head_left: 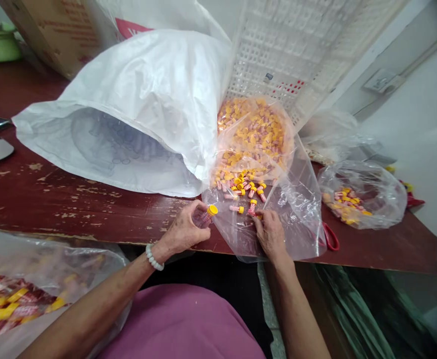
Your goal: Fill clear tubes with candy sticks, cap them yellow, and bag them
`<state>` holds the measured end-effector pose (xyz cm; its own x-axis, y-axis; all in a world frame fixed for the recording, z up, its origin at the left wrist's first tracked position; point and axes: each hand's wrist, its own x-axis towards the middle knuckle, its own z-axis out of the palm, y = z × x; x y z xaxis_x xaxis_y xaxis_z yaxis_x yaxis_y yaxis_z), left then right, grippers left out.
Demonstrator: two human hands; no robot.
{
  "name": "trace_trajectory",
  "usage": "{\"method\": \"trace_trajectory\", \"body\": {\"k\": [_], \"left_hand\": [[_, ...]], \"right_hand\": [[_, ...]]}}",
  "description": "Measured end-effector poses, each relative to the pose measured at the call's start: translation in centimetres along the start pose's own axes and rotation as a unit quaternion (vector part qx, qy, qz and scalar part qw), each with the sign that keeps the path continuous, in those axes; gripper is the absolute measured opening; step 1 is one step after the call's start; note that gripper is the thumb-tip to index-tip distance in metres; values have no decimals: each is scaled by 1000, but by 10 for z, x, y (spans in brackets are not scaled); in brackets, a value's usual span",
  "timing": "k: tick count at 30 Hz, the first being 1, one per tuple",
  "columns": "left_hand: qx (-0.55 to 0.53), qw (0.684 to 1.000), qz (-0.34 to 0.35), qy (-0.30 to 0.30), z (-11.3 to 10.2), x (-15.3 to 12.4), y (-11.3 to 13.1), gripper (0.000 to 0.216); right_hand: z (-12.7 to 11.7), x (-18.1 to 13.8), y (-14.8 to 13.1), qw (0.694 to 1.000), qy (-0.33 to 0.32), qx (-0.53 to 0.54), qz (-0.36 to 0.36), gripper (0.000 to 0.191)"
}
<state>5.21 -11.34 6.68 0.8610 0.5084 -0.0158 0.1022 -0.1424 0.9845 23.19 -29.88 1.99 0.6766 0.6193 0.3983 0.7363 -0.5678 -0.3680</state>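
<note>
From my remote seat I have the left hand [183,227] at the front of the worktop [72,184], its fingers clamped on a clear jar [207,215] with a yellow cap and reddish contents. The jar is tilted, cap up and to the right. A pale bead bracelet [154,258] circles that wrist.

The right hand [271,233] rests over the near part of a clear plastic bag [296,209], fingertips bunched just beside a small yellow-capped bottle [252,207]. The fingers hide their own tips from me, so I can't tell whether they are closed on anything.

More small bottles [255,132] fill the far part of that bag in a heap, a few lying loose toward the hands. I see a white sack [158,75] to the left, its mouth gaping toward me, and a white perforated crate [270,45] behind the heap. To the right, a smaller clear bag [386,199] holds some yellow and pink pieces, near a red loop [332,238]. At my lower left, another bag [94,252] contains larger yellow-capped jars [14,301].
</note>
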Motion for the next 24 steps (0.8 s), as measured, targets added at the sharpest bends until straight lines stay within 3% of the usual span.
{"method": "trace_trajectory", "body": {"k": [3, 5, 9, 13, 15, 19, 24], "left_hand": [[41, 999, 18, -11, 2, 1, 1, 32], [91, 995, 43, -17, 4, 0, 3, 32], [174, 982, 63, -32, 10, -4, 12, 32], [194, 978, 60, -48, 12, -6, 16, 32], [197, 978, 51, -54, 12, -6, 16, 34], [206, 976, 42, -54, 10, -5, 15, 36], [231, 970, 59, -49, 15, -8, 14, 28]], "right_hand": [[-23, -4, -34, 991, 45, 126, -9, 16], [-39, -7, -64, 979, 35, 188, -69, 16], [-53, -10, -104, 965, -1, 192, -178, 19], [-52, -13, -108, 958, -29, 199, -205, 30], [-52, -14, -106, 958, -14, 210, -196, 39], [-48, -19, -107, 964, 43, 225, -139, 38], [-28, -30, -115, 967, 67, 167, -180, 59]]}}
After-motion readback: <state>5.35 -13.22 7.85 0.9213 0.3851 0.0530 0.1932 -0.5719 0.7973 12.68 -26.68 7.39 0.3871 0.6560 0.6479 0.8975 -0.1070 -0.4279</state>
